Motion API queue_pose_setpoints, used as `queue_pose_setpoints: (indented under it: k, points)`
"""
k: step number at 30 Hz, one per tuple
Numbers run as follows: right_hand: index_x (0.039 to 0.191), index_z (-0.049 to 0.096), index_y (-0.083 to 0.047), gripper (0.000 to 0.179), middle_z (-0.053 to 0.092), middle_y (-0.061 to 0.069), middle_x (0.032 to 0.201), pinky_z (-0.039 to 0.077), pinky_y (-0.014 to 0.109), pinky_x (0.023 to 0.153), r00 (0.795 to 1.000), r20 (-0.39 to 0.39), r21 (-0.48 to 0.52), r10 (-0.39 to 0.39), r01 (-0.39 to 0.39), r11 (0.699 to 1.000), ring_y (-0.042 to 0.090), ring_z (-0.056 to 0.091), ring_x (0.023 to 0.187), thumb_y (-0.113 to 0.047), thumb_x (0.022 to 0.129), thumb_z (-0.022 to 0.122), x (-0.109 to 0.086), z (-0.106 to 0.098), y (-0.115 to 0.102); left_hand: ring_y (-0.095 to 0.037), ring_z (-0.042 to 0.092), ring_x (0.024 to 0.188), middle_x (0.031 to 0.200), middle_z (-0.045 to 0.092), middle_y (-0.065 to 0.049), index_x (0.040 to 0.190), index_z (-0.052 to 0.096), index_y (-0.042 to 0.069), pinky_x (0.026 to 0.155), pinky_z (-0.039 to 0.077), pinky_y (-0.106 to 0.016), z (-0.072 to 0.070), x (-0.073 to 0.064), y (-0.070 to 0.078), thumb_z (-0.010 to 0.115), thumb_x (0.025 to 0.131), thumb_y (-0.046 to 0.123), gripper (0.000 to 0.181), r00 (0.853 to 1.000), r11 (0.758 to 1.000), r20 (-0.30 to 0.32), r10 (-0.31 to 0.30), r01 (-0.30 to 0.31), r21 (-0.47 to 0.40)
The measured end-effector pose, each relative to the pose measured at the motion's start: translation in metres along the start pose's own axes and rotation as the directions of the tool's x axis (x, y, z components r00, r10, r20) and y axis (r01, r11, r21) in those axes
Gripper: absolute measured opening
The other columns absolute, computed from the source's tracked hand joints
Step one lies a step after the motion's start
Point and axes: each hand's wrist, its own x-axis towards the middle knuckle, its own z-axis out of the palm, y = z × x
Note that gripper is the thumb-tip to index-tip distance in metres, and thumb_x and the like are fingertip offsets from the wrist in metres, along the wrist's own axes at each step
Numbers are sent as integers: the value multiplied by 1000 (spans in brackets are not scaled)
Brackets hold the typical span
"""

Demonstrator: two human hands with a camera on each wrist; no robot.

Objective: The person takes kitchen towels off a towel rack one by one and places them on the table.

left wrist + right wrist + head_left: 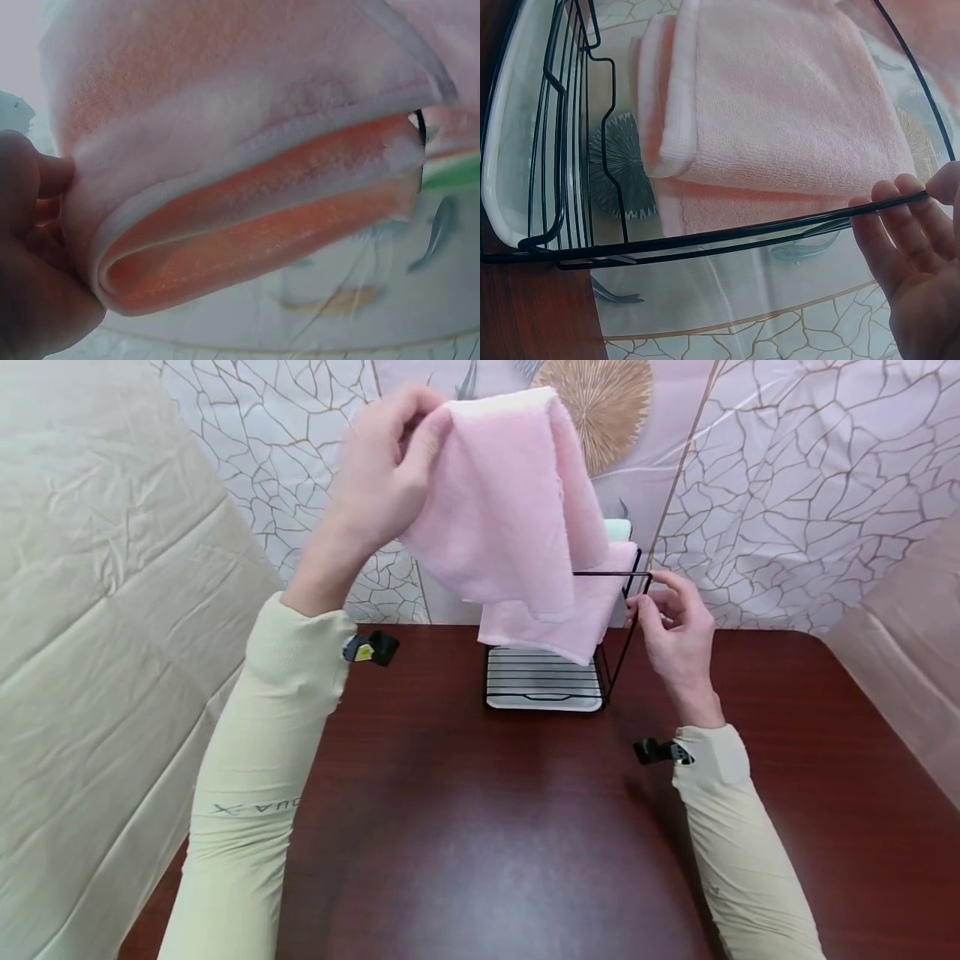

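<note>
My left hand (390, 468) pinches the folded edge of a pink towel (502, 502), held up above a black wire rack (621, 643). In the left wrist view the towel (225, 142) shows its folded layers, with the thumb and fingers at one end. Another folded pink towel (780, 105) hangs on the rack, partly hidden in the head view by the raised one. At the rack's upper right corner, my right hand (678, 627) grips the wire frame between thumb and fingers; the right wrist view shows its fingers (900, 217) against the wire.
A white tray (543, 702) lies at the rack's base on the dark red-brown table (480, 827). Something pale green (618, 530) shows behind the towels. A patterned backdrop (810, 485) stands behind the table, and cream fabric (97, 610) hangs at the left.
</note>
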Motion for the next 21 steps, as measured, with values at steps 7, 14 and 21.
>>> queue_pose_setpoints:
  k: [7, 14, 21]
  points:
    - [123, 58, 8, 32, 71, 0, 81, 52, 17, 59, 1000, 3, 1, -5, 5, 1000, 8, 67, 64, 4, 91, 61, 1, 0, 2, -2, 46, 78, 87, 55, 8, 103, 65, 3, 75, 35, -16, -32, -12, -1, 50, 101, 20, 23, 999, 993, -46, 12, -6, 115]
    - [122, 57, 9, 32, 70, 3, 80, 52, 16, 59, 1000, -4, 30, 18, -18, 999, 3, 65, 64, 10, 90, 58, 0, 1, -8, -10, 45, 70, 77, 50, 0, 102, 63, 3, 65, 36, -21, -45, -32, -4, 41, 104, 28, 33, 994, 957, 106, -4, -27, 288]
    - [123, 56, 11, 33, 71, 1, 81, 53, 16, 59, 1000, 9, 30, 11, -12, 999, 2, 65, 64, 11, 90, 58, -1, 3, -12, -21, 51, 68, 77, 57, -9, 95, 58, 2, 63, 40, -30, -38, -60, -22, 39, 105, 23, 29, 962, 941, 271, 11, -101, 322]
